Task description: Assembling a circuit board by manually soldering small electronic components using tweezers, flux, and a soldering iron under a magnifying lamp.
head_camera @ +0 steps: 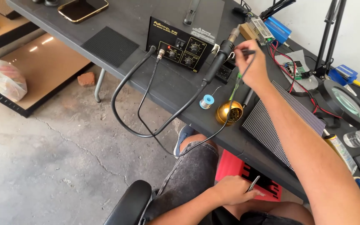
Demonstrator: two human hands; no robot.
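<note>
Over black bench (155, 83), right hand (253, 66) grips soldering iron (246, 53); left hand (230, 191) pinches tweezers (253, 183).

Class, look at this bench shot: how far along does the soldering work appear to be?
Set up: the black station has a red light on, and the solder spool and brass tip cleaner sit by the LED panel. In hand: the right hand holds the soldering iron near the stand; the left hand holds tweezers at the lap. Left: nothing touches the panel yet.
</note>
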